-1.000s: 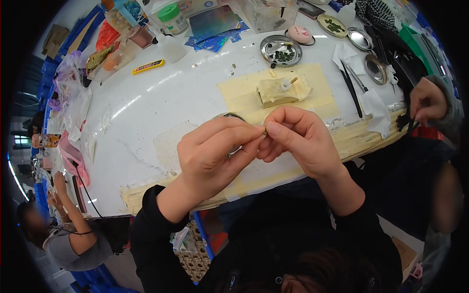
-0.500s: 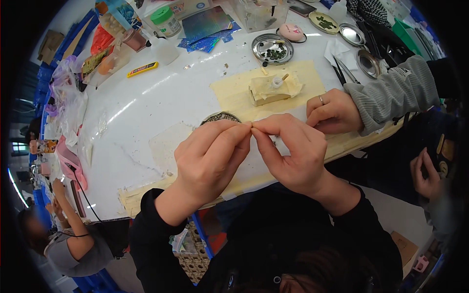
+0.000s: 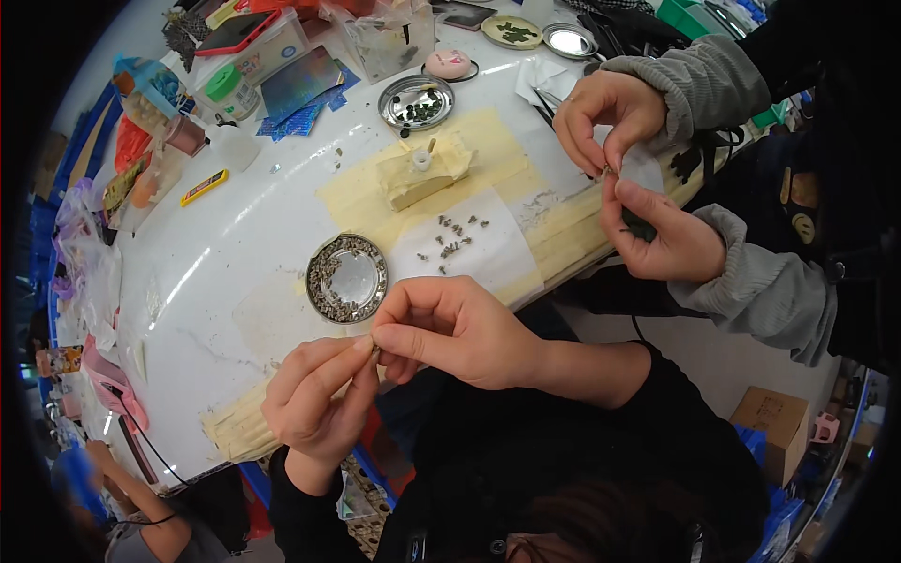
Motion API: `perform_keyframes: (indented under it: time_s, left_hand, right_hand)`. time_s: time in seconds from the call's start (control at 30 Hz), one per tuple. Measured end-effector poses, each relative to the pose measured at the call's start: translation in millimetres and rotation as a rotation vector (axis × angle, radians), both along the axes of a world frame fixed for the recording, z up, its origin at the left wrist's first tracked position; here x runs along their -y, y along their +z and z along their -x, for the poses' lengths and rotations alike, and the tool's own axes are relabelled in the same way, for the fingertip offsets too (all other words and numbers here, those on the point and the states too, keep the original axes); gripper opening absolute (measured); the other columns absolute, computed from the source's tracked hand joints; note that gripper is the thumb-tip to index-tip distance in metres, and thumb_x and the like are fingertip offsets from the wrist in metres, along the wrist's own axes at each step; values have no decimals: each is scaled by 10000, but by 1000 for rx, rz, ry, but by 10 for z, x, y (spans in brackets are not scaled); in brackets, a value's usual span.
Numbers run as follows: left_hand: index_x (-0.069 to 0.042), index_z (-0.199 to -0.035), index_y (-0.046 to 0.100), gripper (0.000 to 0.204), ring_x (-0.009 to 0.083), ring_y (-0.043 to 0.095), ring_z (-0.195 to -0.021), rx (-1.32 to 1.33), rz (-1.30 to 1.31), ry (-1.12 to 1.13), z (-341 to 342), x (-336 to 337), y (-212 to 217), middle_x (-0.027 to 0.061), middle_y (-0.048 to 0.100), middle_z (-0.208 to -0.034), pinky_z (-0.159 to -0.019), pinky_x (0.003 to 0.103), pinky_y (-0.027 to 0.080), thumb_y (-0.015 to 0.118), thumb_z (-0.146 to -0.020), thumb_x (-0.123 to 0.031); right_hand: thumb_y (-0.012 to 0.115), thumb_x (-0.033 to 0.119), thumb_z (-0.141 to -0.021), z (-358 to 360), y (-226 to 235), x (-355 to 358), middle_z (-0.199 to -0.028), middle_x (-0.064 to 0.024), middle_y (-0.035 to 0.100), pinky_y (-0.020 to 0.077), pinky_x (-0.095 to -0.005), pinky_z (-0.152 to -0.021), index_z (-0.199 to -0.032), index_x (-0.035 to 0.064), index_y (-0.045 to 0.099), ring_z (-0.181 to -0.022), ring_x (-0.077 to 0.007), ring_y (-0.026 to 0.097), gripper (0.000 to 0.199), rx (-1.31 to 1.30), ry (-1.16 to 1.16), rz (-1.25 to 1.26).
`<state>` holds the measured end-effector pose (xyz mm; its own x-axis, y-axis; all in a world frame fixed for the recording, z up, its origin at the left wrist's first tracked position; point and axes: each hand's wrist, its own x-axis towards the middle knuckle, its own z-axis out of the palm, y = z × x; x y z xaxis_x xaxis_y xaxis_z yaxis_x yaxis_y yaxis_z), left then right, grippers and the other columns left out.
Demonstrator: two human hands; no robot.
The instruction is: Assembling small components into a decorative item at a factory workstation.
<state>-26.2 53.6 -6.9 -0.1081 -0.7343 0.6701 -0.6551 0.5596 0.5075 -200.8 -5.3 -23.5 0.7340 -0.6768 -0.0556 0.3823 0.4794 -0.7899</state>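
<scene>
Pinching a tiny piece (image 3: 376,351) in narrow grip of left hand (image 3: 319,392) and right hand (image 3: 462,333), below frame centre. Held just below a round tin (image 3: 361,275) of grey bits (image 3: 326,293).

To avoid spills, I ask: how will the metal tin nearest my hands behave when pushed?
The metal tin probably slides without tipping, being low and wide. Its small pieces look loose, so they may scatter if it tilts.

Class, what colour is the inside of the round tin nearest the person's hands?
The round tin is silver inside, best seen in the head view.
</scene>
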Motion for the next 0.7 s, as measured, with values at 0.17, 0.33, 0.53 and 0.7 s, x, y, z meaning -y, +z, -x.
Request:
perform_keyframes:
  time_s: [0.17, 0.33, 0.53, 0.7]
  left_hand:
    - [8, -932, 700, 275, 237, 658, -679, 158, 38, 192, 116, -92, -22, 129, 678, -824, -599, 302, 526, 738, -680, 114]
    - [9, -931, 697, 263, 241, 661, -687, 141, -15, 233, 117, -81, -54, 129, 680, -828, -610, 306, 529, 736, -690, 107]
    - [16, -932, 696, 272, 231, 659, -694, 88, 122, 149, 174, -12, -14, 123, 680, -825, -607, 297, 525, 737, -681, 112]
    - [12, -935, 702, 288, 218, 656, -691, -11, 76, 5, 77, -6, -12, 116, 680, -821, -606, 285, 524, 749, -669, 111]
  right_hand:
    - [685, 9, -844, -65, 10, -75, -790, -103, 641, 511, -281, -600, -896, -9, 638, -674, -194, 648, 73, -359, -510, 981]
    - [676, 25, -825, -81, 2, -106, -791, -109, 615, 511, -312, -595, -902, 0, 615, -691, -246, 637, 101, -391, -644, 1199]
    - [659, 96, -913, 32, 104, -53, -876, -65, 652, 535, -245, -673, -935, -14, 604, -783, -101, 646, 126, -234, -251, 458]
    - [619, 52, -939, 118, 36, 47, -907, -50, 658, 554, -241, -769, -1020, -13, 599, -834, -102, 652, 105, 15, 71, 23]
